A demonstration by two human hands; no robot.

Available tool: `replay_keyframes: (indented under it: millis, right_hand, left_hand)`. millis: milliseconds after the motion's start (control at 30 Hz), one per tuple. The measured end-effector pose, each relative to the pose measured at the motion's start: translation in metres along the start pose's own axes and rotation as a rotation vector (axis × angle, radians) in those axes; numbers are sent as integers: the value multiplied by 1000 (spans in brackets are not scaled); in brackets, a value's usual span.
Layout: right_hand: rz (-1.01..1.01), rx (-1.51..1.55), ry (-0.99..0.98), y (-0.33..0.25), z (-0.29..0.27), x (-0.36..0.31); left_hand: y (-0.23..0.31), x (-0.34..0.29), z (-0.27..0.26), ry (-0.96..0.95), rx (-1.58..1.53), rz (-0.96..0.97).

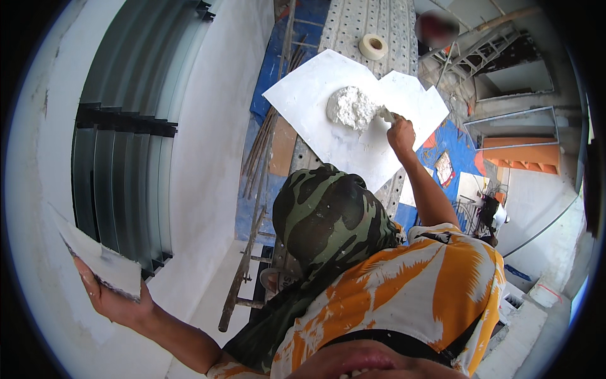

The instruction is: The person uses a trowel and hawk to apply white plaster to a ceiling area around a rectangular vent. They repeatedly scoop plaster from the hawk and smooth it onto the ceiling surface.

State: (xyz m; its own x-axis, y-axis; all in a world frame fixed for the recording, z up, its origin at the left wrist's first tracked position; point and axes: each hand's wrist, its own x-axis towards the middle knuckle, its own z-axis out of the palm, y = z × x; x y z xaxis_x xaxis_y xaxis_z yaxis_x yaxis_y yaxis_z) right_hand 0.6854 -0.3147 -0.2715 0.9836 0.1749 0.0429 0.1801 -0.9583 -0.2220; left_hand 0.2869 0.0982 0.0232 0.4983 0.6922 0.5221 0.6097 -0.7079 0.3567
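We see two bare hands, held wide apart. The left hand (117,306) is low on the left side, and it holds a flat plate (110,268) with white stuff on it. The fingers hold one long edge, and the thumb is by the near corner. The plate is in front of the white wall (214,107), close to the window (126,139) with its dark stripes. We cannot tell if the plate touches the wall.

The right hand (401,134) is high up, reaching away from the body. Its fingers are curled tight around a small scraper (386,114), and most of the handle is hidden in the fist. The tip of the scraper is right at the edge of a big lump of white paste (351,107). The paste is thick and bumpy, and it sits on a white board (303,88).

The board lies on a long metal plank (353,25) full of little holes. Just past the board, we see a roll of tape (374,47) on the plank. Below are blue sheets (260,98) on the floor, and an old, dirty ladder (237,287) is beside the plank. Near us are an orange and white shirt (404,284) and patchy green cloth (334,218). Far off on the right, we see an orange shelf (524,153)
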Motion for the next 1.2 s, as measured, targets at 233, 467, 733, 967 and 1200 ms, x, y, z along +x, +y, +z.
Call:
replay_keyframes:
  millis: [233, 467, 733, 967, 1200]
  right_hand:
    - [-200, -125, -140, 20, 17, -30]
    - [-169, -203, -203, 52, 26, 58]
    - [-184, -187, -399, 28, 16, -11]
    - [-240, -124, -62, -12, 15, -20]
    - [-254, -188, 45, 12, 16, -43]
  left_hand:
    - [-3, -9, 1, 64, 55, -24]
    - [-10, -13, 3, -1, 31, 50]
    - [-3, -21, 31, -60, -360, -168]
    - [-1, -23, 40, -23, -427, -250]
    - [1, -25, 44, -78, -268, -50]
